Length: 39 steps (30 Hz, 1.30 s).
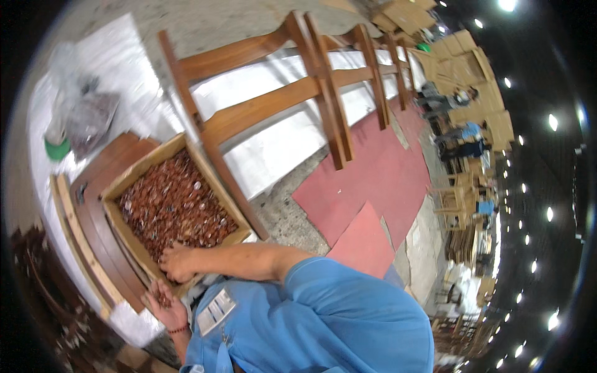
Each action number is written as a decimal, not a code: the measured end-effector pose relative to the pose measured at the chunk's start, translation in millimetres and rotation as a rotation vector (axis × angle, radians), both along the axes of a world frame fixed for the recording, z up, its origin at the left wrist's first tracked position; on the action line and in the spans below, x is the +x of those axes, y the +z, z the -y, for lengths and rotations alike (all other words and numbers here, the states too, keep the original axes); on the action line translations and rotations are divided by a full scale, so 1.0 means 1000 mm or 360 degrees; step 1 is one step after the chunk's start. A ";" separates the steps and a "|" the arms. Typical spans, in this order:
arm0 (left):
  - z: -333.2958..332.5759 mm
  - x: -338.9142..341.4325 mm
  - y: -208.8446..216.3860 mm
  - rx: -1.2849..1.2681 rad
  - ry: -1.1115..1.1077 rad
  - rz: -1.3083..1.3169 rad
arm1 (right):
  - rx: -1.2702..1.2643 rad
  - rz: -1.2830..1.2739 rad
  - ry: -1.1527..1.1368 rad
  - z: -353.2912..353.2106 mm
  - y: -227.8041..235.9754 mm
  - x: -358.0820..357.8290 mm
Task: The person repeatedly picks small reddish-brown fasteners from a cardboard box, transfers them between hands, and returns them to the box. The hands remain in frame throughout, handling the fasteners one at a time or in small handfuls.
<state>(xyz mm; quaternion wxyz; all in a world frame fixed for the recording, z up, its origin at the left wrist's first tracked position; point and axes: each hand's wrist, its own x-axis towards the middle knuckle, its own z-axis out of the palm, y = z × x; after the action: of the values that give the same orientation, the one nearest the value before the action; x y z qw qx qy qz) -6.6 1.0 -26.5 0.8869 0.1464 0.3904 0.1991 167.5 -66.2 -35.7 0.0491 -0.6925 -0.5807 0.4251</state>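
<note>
A cardboard box [134, 176] holds a heap of small, shiny reddish-brown pieces [174, 199]; their exact kind is too small to tell. At the box's near end, my right hand [179, 262] reaches over the rim, its fingers bent down against the heap. Whatever is between those fingertips is hidden. Just outside the near corner is my left hand [165, 303], palm up and fingers curled, with several of the brown pieces lying in it. A red bead bracelet circles that wrist.
Curved brown wooden panels [106, 180] lie beneath and beside the box. Brown wooden frames [261, 102] stand in a row beyond it. Clear bags [87, 115] lie at the far left. Red sheets [367, 180] cover floor to the right; people [463, 140] stand farther off.
</note>
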 end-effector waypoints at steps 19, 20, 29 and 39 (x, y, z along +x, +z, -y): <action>0.002 0.004 -0.001 0.0267 -0.0097 0.0000 | 0.0443 -0.0005 -0.0585 -0.018 0.015 0.038; 0.003 0.000 0.001 0.0210 -0.0055 -0.0095 | 0.0468 -0.0133 -0.0652 -0.018 0.013 0.046; 0.006 -0.007 -0.007 -0.0269 -0.0091 0.0545 | 0.0552 -0.0948 -0.1610 0.000 0.022 0.111; 0.009 -0.009 -0.008 -0.0283 -0.0089 0.0548 | 0.0749 -0.1560 -0.2257 0.051 0.016 0.132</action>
<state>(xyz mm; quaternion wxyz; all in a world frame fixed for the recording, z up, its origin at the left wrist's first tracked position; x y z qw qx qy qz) -15.8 -7.5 -34.5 0.9552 0.0421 0.2447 0.1613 299.8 -117.5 -19.8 0.6841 -0.6013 -0.0018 0.4129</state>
